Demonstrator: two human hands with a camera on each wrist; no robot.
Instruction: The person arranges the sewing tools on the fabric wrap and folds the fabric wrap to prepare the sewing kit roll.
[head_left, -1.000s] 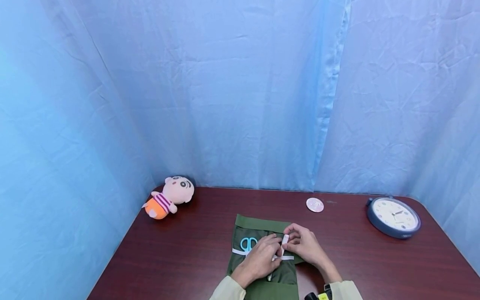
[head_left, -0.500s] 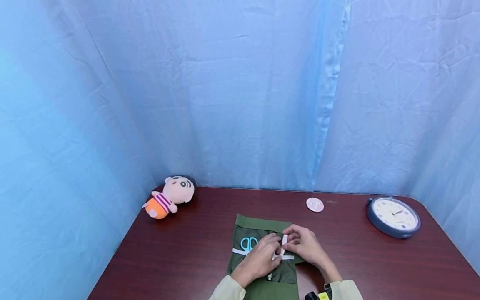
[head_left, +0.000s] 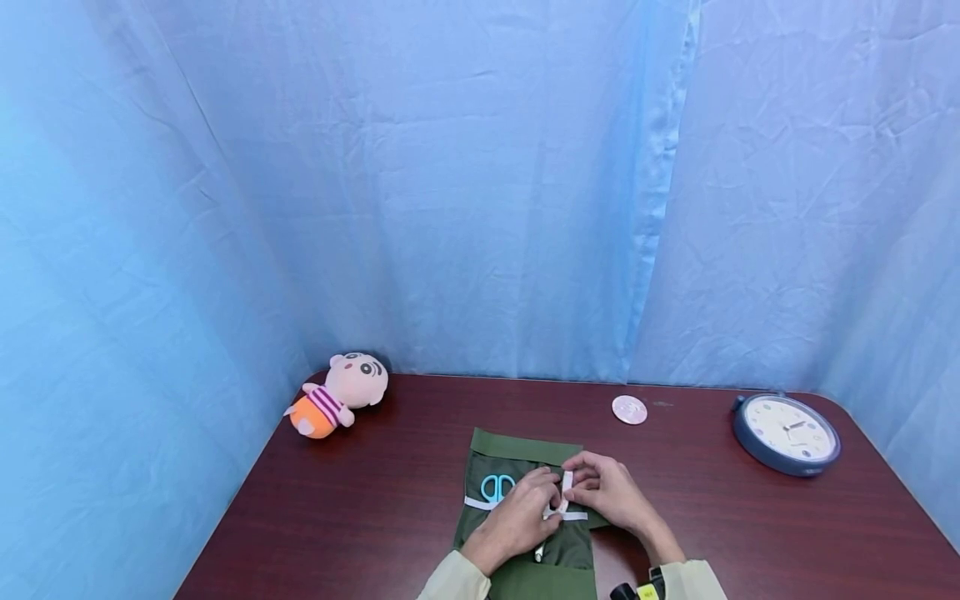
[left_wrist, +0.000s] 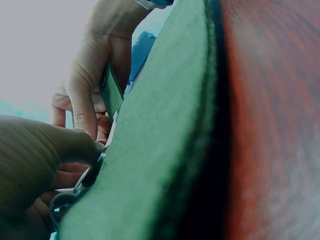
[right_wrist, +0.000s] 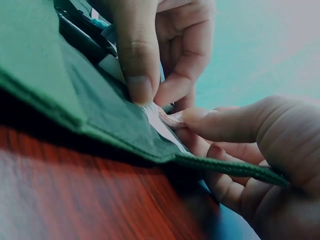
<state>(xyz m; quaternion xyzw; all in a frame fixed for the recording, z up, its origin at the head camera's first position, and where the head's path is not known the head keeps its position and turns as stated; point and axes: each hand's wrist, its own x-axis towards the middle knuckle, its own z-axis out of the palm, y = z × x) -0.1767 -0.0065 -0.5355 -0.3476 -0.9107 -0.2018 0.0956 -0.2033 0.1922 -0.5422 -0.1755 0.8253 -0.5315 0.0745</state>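
Note:
A dark green fabric organizer (head_left: pixel 525 447) lies unfolded on the table, with a white elastic band (head_left: pixel 576 516) across it. Light-blue-handled scissors (head_left: pixel 497 488) are tucked under the band at the left. My left hand (head_left: pixel 521 512) rests over the middle, and in the right wrist view its thumb and finger pinch the elastic band (right_wrist: pixel 159 126). Between thumb and fingers, my right hand (head_left: pixel 609 493) pinches a narrow white strip (head_left: pixel 567 485), its lower end right at the band. Fine lines mark the strip (right_wrist: pixel 172 119) in the right wrist view. A small pale-tipped item (head_left: pixel 539 552) shows below the left hand.
A plush doll (head_left: pixel 337 396) lies at the back left of the dark red-brown table (head_left: pixel 360 500). Toward the back right are a round whitish disc (head_left: pixel 629 409) and a blue-rimmed clock (head_left: pixel 787 433). Light blue curtains (head_left: pixel 480 208) hang behind and at both sides.
The white strip and the right fingertips have shifted slightly left, and the strip stands more upright in the head view. My left hand stays nearly still over the organizer.

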